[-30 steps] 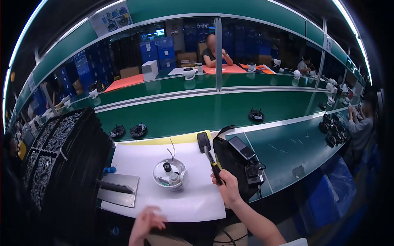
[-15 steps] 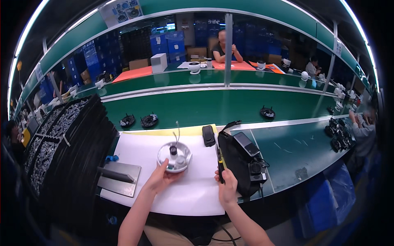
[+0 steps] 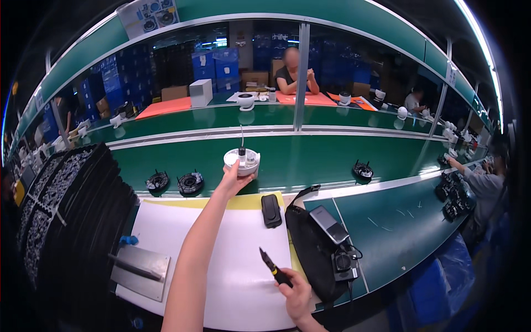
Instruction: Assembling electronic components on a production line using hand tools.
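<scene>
My left hand [image 3: 238, 178] is stretched far forward over the green conveyor belt, closed around a round white plastic housing [image 3: 250, 169]. Small dark and clear parts sit inside the housing, and a thin wire sticks up from it. Nearer to me, above the white sheet [image 3: 238, 249], my right hand [image 3: 297, 294] grips a pair of pliers [image 3: 275, 269] with black handles and a yellow band. Their dark pointed jaws aim up and to the left. Round black parts with prongs [image 3: 190, 182] lie on the belt left of my left hand.
Stacked black trays [image 3: 83, 205] rise at the left beside a metal plate with a handle [image 3: 141, 271]. A black pouch [image 3: 310, 249], a grey device [image 3: 329, 224] and a small black case [image 3: 271, 211] lie right. Across the belt a person sits; another works at far right.
My left hand has carried the white housing forward from over the sheet to the belt. My right hand has drawn back toward me, and the pliers now tilt to the left.
</scene>
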Demonstrator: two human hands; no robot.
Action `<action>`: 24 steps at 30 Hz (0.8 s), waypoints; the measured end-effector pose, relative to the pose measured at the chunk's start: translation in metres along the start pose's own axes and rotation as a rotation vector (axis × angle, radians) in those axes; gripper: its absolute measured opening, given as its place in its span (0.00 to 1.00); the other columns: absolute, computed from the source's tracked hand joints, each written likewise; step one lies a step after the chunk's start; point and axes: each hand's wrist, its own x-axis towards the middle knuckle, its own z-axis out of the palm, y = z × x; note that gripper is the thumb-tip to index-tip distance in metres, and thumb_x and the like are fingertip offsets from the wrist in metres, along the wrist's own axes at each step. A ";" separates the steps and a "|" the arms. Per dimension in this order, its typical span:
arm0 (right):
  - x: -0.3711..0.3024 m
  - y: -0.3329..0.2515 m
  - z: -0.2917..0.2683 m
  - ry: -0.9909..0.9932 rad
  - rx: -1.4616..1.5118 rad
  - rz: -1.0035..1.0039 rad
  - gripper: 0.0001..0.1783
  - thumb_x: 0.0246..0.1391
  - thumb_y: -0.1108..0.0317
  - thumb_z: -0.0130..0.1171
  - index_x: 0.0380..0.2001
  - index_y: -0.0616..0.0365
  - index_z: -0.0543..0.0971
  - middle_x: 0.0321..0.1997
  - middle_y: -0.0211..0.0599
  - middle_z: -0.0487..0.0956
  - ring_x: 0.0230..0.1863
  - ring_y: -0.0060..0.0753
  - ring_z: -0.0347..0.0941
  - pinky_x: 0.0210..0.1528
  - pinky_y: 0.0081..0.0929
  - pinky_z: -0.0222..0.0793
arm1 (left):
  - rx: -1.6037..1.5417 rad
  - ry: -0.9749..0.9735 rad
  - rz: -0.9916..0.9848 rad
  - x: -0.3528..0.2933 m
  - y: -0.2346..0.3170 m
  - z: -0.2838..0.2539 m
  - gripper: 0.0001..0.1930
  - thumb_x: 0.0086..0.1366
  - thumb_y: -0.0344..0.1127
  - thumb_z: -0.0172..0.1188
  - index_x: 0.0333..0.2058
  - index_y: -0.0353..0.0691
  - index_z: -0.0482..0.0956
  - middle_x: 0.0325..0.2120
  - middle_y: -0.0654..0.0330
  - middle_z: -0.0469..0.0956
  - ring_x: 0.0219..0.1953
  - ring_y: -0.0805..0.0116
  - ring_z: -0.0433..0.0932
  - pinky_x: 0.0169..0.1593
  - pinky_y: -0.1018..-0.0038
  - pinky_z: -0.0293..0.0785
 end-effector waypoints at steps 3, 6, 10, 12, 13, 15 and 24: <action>-0.002 -0.010 0.003 0.010 0.044 -0.021 0.24 0.48 0.68 0.56 0.47 0.73 0.68 0.37 0.41 0.74 0.37 0.26 0.71 0.44 0.20 0.64 | 0.086 0.085 -0.002 0.018 -0.010 0.006 0.30 0.66 0.48 0.47 0.57 0.50 0.39 0.51 0.43 0.57 0.43 0.46 0.72 0.43 0.62 0.76; 0.002 -0.010 0.005 0.005 0.057 -0.023 0.25 0.48 0.67 0.57 0.47 0.73 0.67 0.38 0.41 0.74 0.37 0.25 0.71 0.44 0.19 0.64 | -0.056 0.126 -0.117 0.027 -0.001 -0.003 0.36 0.63 0.52 0.51 0.58 0.49 0.35 0.49 0.39 0.61 0.39 0.48 0.75 0.39 0.63 0.78; 0.004 -0.006 0.002 -0.020 0.094 -0.022 0.22 0.48 0.73 0.56 0.47 0.71 0.68 0.37 0.38 0.73 0.38 0.24 0.69 0.45 0.18 0.63 | 0.187 0.257 -0.274 -0.017 0.014 0.024 0.34 0.63 0.59 0.47 0.54 0.38 0.50 0.36 0.40 0.74 0.35 0.55 0.78 0.38 0.70 0.77; 0.004 -0.004 0.000 -0.031 0.132 -0.037 0.21 0.47 0.77 0.57 0.46 0.70 0.69 0.37 0.34 0.73 0.39 0.22 0.68 0.45 0.17 0.63 | 0.283 0.276 -0.157 -0.065 0.022 0.046 0.32 0.63 0.58 0.47 0.52 0.37 0.52 0.36 0.42 0.74 0.34 0.58 0.78 0.36 0.71 0.76; 0.004 -0.004 0.000 -0.017 0.111 -0.033 0.21 0.48 0.73 0.55 0.46 0.72 0.68 0.37 0.38 0.74 0.37 0.24 0.69 0.44 0.19 0.64 | 0.377 0.300 -0.036 -0.088 0.025 0.050 0.30 0.64 0.57 0.46 0.50 0.36 0.55 0.35 0.43 0.75 0.33 0.61 0.78 0.34 0.73 0.75; 0.005 -0.003 0.001 -0.007 0.096 -0.032 0.23 0.50 0.69 0.53 0.47 0.73 0.67 0.37 0.41 0.74 0.36 0.26 0.70 0.44 0.21 0.65 | 0.382 0.249 0.042 -0.131 0.025 0.044 0.24 0.65 0.53 0.47 0.48 0.39 0.59 0.32 0.47 0.75 0.32 0.63 0.76 0.36 0.74 0.71; 0.019 -0.061 0.047 0.010 0.171 -0.238 0.22 0.53 0.65 0.48 0.46 0.73 0.68 0.37 0.40 0.72 0.35 0.24 0.68 0.42 0.23 0.64 | 0.487 0.042 0.198 -0.280 0.006 0.040 0.19 0.69 0.49 0.37 0.43 0.38 0.65 0.28 0.55 0.75 0.31 0.68 0.74 0.35 0.76 0.70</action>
